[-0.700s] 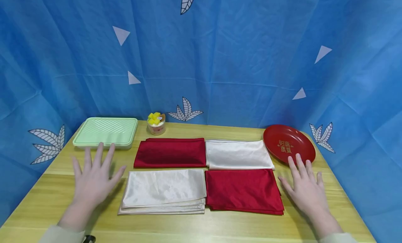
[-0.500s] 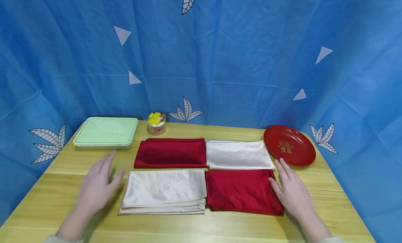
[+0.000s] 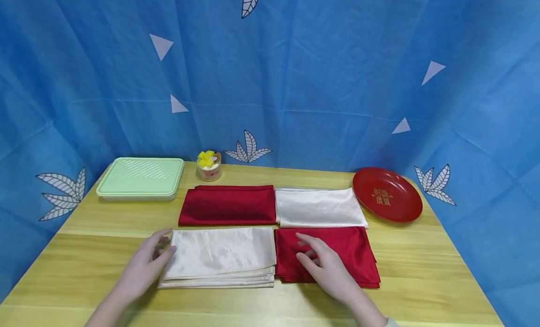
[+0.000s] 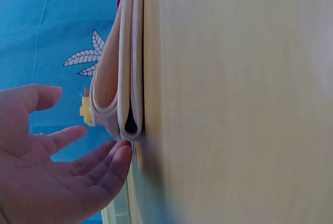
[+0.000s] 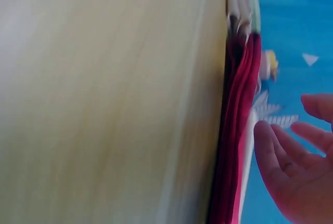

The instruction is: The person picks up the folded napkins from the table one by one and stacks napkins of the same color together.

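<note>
Four-part layout aside, a folded white satin cloth [image 3: 221, 252] lies front left, with a folded red satin cloth [image 3: 348, 252] to its right. My left hand [image 3: 143, 266] is beside the white cloth's left edge, fingers loosely bent. In the left wrist view, its fingertips [image 4: 122, 154] are right at the folded layers, and nothing is between thumb and fingers. Over the front red cloth hovers my right hand [image 3: 329, 270], fingers relaxed and holding nothing. The right wrist view puts these fingers [image 5: 268, 151] a little above the red folds.
Behind lie another folded red cloth [image 3: 229, 206] and another white cloth [image 3: 320, 209]. A green lidded box [image 3: 141, 177] stands at the back left, beside a dessert cup [image 3: 209, 167]. At the back right is a red plate [image 3: 388, 209]. A blue curtain [image 3: 329, 73] encloses the table.
Both hands have moved inward and nearer the front. The left hand went from bare table to the white cloth's edge; the right left the plate's side and came over the red cloth.
</note>
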Demonstrator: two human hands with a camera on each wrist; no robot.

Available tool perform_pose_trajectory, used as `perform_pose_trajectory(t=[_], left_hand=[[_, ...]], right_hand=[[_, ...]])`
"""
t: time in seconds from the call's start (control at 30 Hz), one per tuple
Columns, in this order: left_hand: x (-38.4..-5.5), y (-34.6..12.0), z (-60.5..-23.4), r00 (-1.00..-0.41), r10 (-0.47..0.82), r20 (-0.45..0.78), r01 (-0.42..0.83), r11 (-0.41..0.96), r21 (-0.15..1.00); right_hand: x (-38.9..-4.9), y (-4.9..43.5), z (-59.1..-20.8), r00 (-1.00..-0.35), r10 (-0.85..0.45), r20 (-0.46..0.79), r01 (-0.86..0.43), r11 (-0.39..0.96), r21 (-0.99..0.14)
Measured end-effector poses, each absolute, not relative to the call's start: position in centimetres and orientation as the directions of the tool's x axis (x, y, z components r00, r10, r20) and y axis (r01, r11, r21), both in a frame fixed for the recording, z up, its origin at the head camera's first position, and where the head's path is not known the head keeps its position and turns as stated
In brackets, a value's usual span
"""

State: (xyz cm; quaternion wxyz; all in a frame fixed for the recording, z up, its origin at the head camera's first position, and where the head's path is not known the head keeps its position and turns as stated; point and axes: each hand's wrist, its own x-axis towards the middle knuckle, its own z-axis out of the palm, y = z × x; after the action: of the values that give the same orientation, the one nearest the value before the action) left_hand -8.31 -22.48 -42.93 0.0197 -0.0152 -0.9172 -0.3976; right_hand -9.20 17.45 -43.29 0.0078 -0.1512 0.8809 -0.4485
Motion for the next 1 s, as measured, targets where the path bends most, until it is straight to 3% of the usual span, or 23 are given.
perform_pose_trajectory(t=[0.2,0.43,1.0], left_hand=[[-8.2,-22.1,-43.2,-0.999,0.003,0.043,0.033,0.685,0.728],[-8.2,-22.2,-43.5,-1.0,-0.013,0.022,0.007,0.685,0.729],[-8.3,-21.7,-44.1,-0.997,0.026,-0.078,-0.046,0.613,0.789]], right_hand=[[-9.3,14.4,-43.2,-0.934,-0.341,0.104,-0.272,0.492,-0.827],[-9.9,12.5,-43.4,-0.934,-0.353,0.058,-0.258,0.551,-0.794],[-10.2,10.2,-43.9,-0.913,-0.406,0.045,-0.35,0.72,-0.599]])
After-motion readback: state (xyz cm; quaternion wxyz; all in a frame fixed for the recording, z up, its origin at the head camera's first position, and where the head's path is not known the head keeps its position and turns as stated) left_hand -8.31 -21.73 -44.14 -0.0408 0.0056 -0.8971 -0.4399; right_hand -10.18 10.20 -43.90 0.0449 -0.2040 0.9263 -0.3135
